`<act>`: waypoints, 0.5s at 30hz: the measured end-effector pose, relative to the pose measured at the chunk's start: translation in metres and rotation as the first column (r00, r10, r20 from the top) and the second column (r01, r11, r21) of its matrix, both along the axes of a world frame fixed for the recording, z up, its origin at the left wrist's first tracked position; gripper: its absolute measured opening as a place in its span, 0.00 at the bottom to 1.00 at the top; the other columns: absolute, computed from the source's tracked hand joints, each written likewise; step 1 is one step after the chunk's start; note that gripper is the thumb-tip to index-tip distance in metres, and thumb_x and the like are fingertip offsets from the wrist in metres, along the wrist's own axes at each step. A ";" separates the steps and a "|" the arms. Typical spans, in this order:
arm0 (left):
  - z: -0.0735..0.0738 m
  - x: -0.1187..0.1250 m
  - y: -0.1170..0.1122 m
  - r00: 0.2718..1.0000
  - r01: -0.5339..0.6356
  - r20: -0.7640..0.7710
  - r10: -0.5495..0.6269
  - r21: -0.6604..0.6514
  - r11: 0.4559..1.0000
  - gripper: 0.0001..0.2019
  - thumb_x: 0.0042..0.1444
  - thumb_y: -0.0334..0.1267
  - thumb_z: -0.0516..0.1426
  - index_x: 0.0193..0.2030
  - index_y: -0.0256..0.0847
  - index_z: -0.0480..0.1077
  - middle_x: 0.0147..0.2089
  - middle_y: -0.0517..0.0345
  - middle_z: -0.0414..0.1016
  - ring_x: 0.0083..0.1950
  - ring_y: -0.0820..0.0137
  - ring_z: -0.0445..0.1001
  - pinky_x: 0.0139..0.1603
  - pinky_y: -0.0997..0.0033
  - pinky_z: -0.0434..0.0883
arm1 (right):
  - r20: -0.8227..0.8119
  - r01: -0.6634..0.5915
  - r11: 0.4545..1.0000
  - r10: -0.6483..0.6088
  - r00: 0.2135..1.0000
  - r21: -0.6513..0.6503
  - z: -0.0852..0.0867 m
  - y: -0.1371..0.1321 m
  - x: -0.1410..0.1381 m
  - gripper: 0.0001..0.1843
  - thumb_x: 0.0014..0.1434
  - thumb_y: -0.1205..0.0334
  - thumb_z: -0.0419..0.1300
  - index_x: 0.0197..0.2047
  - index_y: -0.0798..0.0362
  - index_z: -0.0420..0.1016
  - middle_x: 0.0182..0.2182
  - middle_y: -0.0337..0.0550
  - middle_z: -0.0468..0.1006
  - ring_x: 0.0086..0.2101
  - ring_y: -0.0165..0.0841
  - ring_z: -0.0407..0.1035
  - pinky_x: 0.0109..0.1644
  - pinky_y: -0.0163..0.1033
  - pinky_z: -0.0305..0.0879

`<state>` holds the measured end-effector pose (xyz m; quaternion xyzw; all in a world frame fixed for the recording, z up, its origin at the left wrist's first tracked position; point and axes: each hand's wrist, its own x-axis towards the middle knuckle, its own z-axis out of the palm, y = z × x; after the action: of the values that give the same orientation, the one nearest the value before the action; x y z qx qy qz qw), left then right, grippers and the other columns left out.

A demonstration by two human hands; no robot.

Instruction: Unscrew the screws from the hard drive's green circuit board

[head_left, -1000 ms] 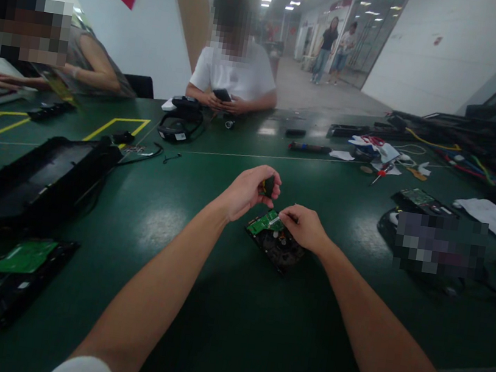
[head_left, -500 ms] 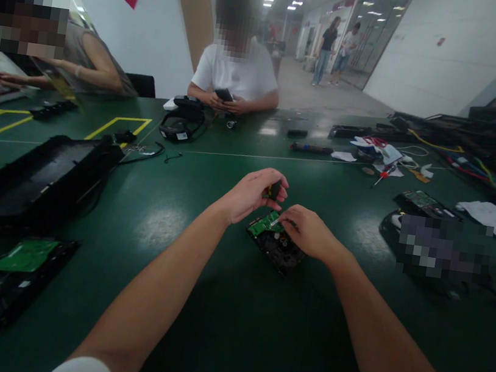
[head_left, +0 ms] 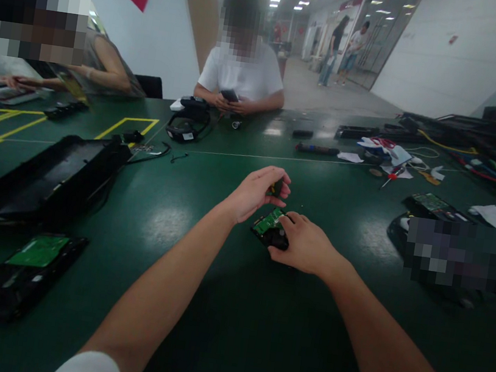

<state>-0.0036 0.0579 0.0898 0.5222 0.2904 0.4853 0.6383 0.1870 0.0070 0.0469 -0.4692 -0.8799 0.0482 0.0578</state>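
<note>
A small black device with a green circuit board (head_left: 270, 218) on it rests on the green table in front of me. My right hand (head_left: 307, 242) lies over its right side, the thumb on the near edge and the fingers bent onto the board, gripping it. Much of the device is hidden beneath that hand. Just above and left of the board, my left hand (head_left: 258, 193) curls around a small black-and-yellow object (head_left: 276, 187); the fingers cover most of it, so its kind is unclear.
At left lie a long black housing (head_left: 45, 182) and another black unit with a green board (head_left: 38, 250). A black headset (head_left: 187, 122) sits farther back. On the right are a red screwdriver (head_left: 391, 176), dark parts and cables (head_left: 462, 139). Across the table a person (head_left: 245, 75) holds a phone.
My right hand has gone from pinching at the board to spreading over the device and grasping its right side. The left hand keeps its hold above it. The view has shifted slightly.
</note>
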 end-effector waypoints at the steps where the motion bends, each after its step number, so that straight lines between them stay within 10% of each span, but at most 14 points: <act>1: 0.000 0.000 0.000 1.000 -0.018 0.005 0.018 0.004 1.000 0.16 0.67 0.51 0.60 0.41 0.38 0.75 0.39 0.52 0.75 0.42 0.67 0.76 0.39 0.68 0.79 | -0.025 -0.011 1.000 0.012 1.000 0.025 -0.004 0.004 0.002 0.36 0.60 0.41 0.66 0.63 0.58 0.72 0.59 0.63 0.75 0.56 0.57 0.73 0.59 0.56 0.71; 15: -0.003 -0.010 0.008 0.931 -0.294 -0.170 0.322 0.171 0.940 0.15 0.62 0.52 0.64 0.44 0.42 0.82 0.48 0.51 0.79 0.45 0.67 0.75 0.29 0.76 0.69 | -0.225 -0.103 0.994 0.110 0.968 0.040 -0.030 0.035 0.018 0.43 0.60 0.40 0.67 0.69 0.58 0.69 0.70 0.65 0.66 0.68 0.58 0.64 0.72 0.61 0.62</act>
<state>-0.0134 0.0655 0.0870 0.5594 0.3949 0.5453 0.4835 0.2047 0.0423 0.0171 -0.4119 -0.8920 0.0924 0.1617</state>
